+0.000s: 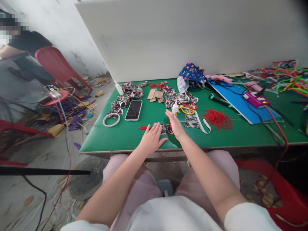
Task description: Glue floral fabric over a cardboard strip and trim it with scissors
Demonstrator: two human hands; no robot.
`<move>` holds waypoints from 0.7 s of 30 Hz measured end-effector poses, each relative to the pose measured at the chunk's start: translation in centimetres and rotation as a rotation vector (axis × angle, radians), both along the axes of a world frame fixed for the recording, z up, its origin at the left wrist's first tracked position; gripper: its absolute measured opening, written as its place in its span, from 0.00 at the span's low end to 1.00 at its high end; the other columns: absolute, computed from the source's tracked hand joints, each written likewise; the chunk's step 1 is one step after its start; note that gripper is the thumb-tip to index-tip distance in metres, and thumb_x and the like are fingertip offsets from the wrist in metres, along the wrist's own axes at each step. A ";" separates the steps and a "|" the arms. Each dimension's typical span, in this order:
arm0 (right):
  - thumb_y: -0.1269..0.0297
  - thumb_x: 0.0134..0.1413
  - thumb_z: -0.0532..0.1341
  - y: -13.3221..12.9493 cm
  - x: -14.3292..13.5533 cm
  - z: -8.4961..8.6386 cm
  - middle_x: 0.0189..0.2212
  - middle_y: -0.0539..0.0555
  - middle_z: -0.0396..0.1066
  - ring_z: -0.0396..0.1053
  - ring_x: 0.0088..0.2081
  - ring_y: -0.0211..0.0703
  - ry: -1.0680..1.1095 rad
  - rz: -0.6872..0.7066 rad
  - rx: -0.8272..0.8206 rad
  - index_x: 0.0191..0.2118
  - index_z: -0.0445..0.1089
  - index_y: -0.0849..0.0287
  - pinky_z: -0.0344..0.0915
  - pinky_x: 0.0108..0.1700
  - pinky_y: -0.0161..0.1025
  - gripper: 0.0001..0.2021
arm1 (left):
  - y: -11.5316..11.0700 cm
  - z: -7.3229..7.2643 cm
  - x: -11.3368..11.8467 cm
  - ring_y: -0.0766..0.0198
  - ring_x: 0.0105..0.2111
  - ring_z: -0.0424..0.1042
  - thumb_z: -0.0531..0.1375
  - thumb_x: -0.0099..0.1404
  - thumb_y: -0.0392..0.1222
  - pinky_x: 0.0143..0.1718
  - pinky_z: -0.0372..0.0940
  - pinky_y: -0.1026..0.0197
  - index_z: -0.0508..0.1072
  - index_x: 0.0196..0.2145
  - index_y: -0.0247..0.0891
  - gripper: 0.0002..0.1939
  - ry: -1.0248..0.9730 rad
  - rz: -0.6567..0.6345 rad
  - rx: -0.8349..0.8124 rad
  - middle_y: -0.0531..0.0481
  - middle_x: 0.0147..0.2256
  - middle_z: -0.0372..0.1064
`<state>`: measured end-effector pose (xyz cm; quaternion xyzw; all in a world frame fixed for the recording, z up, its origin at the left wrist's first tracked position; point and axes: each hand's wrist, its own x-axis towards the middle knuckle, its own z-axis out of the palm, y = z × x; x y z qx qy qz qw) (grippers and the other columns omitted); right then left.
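Observation:
A short dark floral fabric strip [166, 129] lies near the front edge of the green table, with a red tassel [144, 127] at its left end. My left hand [151, 138] rests flat over the strip's left part, fingers stretched out and thumb apart. Edge-on at the strip's right end is my right hand [176, 124], its fingers straight and open. Between the two hands the middle of the strip shows. Just beyond my right hand stand a small white glue bottle [175, 109] and scissors [188, 109] with yellow and red handles.
Floral fabric pieces [178, 98], a phone [133, 110], a white tape roll [111, 119], cardboard pieces [154, 95] and red strings [218, 119] lie around. Rightward are a blue board [240, 99], pink glue guns [218, 77] and a purple power box [256, 98]. A person [29, 45] sits left.

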<state>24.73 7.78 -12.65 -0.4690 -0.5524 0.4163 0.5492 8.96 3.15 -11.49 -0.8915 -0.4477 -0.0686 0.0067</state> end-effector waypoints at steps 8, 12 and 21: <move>0.57 0.53 0.61 -1.7 3.3 1.6 0.37 0.56 0.76 0.68 0.44 0.49 -0.518 0.052 0.141 0.37 0.77 0.56 0.61 0.52 0.49 0.11 | 1.9 1.9 -0.1 0.53 0.62 0.54 0.46 0.70 0.44 0.63 0.46 0.44 0.64 0.57 0.35 0.22 -0.156 0.064 0.029 0.41 0.59 0.59; 0.65 0.47 0.66 -1.4 3.3 1.6 0.38 0.57 0.75 0.65 0.43 0.49 -0.761 0.169 0.194 0.38 0.77 0.57 0.62 0.50 0.48 0.10 | 3.6 1.8 -0.2 0.49 0.62 0.53 0.54 0.66 0.44 0.61 0.51 0.44 0.74 0.49 0.40 0.16 -0.190 0.053 -0.024 0.44 0.55 0.65; 0.59 0.50 0.64 -1.0 3.3 1.2 0.42 0.58 0.71 0.60 0.44 0.51 -1.079 0.222 0.232 0.47 0.74 0.59 0.61 0.48 0.46 0.18 | 3.9 0.6 -0.4 0.42 0.64 0.44 0.59 0.62 0.49 0.62 0.45 0.37 0.71 0.52 0.38 0.23 -0.210 0.040 -0.135 0.39 0.58 0.60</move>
